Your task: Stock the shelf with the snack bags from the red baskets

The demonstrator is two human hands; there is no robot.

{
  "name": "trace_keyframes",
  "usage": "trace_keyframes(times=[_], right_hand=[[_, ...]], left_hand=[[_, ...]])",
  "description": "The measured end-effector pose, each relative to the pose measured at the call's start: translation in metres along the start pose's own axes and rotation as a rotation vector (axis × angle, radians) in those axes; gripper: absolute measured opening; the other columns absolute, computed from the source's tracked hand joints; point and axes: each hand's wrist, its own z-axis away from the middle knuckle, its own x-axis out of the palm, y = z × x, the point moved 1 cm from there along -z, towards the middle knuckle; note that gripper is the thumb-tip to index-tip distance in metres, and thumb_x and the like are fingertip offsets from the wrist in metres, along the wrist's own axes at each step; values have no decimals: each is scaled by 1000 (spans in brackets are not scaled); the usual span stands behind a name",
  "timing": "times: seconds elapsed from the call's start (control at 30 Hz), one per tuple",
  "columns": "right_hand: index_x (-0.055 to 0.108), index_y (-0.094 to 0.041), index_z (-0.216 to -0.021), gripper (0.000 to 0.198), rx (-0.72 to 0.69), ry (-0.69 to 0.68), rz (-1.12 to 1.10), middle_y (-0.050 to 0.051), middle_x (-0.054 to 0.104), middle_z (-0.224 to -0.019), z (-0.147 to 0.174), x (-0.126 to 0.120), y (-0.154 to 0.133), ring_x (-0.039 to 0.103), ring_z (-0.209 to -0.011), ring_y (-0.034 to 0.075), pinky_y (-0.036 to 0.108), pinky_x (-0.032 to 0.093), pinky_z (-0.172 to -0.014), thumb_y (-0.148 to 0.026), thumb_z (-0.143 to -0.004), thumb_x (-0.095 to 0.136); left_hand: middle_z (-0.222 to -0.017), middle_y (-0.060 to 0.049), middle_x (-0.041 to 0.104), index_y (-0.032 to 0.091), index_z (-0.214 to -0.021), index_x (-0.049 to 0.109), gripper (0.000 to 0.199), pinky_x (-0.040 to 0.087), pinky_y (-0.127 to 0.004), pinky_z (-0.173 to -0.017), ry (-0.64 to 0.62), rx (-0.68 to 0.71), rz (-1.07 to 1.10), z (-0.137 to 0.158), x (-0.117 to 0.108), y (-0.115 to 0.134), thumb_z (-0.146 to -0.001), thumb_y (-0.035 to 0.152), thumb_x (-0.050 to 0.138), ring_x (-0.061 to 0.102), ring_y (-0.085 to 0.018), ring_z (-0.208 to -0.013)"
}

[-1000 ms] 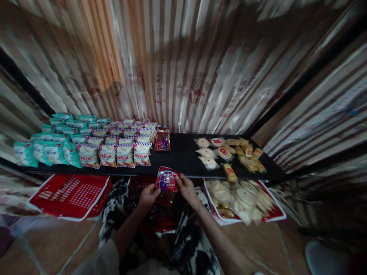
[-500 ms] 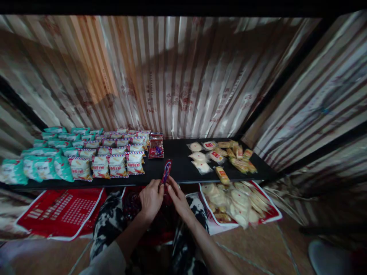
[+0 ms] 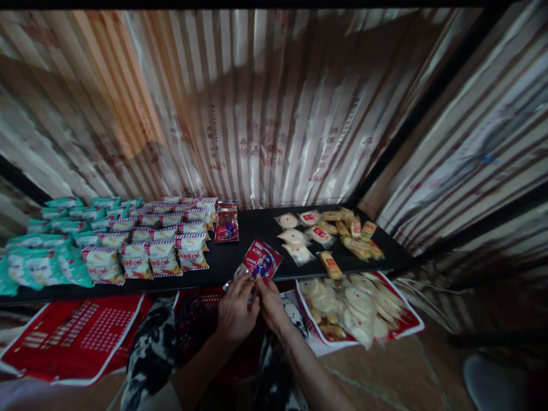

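A dark red snack packet (image 3: 262, 260) with a blue-purple figure printed on it is tilted up over the shelf's front edge. My right hand (image 3: 273, 305) pinches its lower edge, thumb on the printed side. Close beside it, my left hand (image 3: 237, 313) is closed on the lower left part, where crumpled silvery wrapping shows by the fingers; whether that is a second packet I cannot tell. Similar red packets (image 3: 226, 221) lie on the black shelf (image 3: 252, 228) beyond. Below my hands, between my knees, a red basket (image 3: 201, 294) with dark packets is partly hidden.
White snack bags (image 3: 192, 251) and teal bags (image 3: 38, 265) stand in rows at left. Round white wrapped cakes (image 3: 296, 237) and yellow packs (image 3: 362, 245) lie at right. A red basket (image 3: 417, 325) of wrapped cakes stands below right, another red basket (image 3: 85, 331) below left.
The red packet, seen narrow and nearly edge-on before, has turned so that its printed front faces me. My hands have shifted slightly right and down, and the view has moved a little.
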Motion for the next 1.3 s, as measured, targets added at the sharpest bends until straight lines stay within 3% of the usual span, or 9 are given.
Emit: trace_keyframes(times=[0.17, 0.43, 0.6, 0.67, 0.8, 0.93, 1.1, 1.2, 1.3], right_hand=[[64, -17, -84, 46, 25, 47, -22, 5, 73, -76, -19, -8, -7, 67, -68, 22, 34, 52, -65, -51, -55, 76], [66, -15, -80, 44, 119, 59, -117, 2, 72, -69, -41, -8, -18, 64, -59, 17, 28, 49, -62, -42, -50, 83], [65, -15, -80, 46, 141, 55, -86, 3, 71, -68, -55, -4, -24, 65, -60, 18, 29, 49, -62, -42, -48, 84], [64, -15, -81, 46, 159, 28, -38, 4, 71, -68, -60, -1, -25, 66, -63, 20, 31, 49, -63, -44, -50, 82], [61, -16, -92, 51, 86, -11, 127, 5, 71, -78, -77, 6, -22, 66, -72, 21, 32, 50, -69, -47, -55, 77], [57, -18, -103, 47, -103, -13, 497, 5, 70, -90, -101, 21, -20, 65, -80, 21, 32, 50, -73, -45, -65, 68], [41, -18, -130, 63, -278, -33, 900, 8, 65, -110, -121, 46, -13, 62, -98, 22, 35, 46, -87, -30, -72, 62], [35, -17, -136, 69, -385, -29, 1076, 11, 56, -123, -124, 53, -2, 55, -111, 24, 36, 43, -93, -24, -72, 60], [34, -18, -137, 67, -436, -27, 1231, 12, 56, -121, -123, 54, 7, 55, -110, 25, 35, 44, -91, -20, -75, 57]], left_hand=[[-117, -8, 61, 21, -99, 63, 24, 48, -37, -94, 99, -93, 113, -7, 6, -20, -83, 21, 46, 57, -22, -106], [-111, -12, 63, 16, -105, 60, 35, 44, -41, -96, 77, -498, 444, -21, 22, -49, -77, 34, 51, 58, -25, -107], [-87, -8, 69, 14, -102, 57, 44, 52, -33, -72, -24, -741, 923, -29, 35, -53, -68, 41, 60, 65, -21, -77], [-76, -5, 68, 15, -95, 57, 42, 51, -29, -62, -5, -822, 1008, -33, 35, -56, -63, 42, 65, 64, -19, -67], [-70, -2, 66, 17, -88, 58, 44, 49, -27, -57, 148, -851, 1000, -39, 32, -61, -57, 45, 70, 62, -17, -63], [-71, -3, 65, 16, -88, 57, 49, 48, -28, -54, 300, -892, 917, -39, 33, -71, -56, 52, 67, 61, -18, -62], [-77, -5, 66, 16, -89, 58, 44, 50, -32, -63, 337, -920, 792, -35, 36, -91, -60, 48, 63, 63, -20, -70], [-76, -6, 67, 17, -87, 59, 39, 51, -34, -68, 337, -924, 717, -33, 37, -100, -60, 45, 62, 64, -22, -71], [-74, -6, 68, 17, -87, 59, 36, 50, -35, -68, 289, -916, 641, -32, 36, -102, -63, 44, 60, 65, -23, -70]])
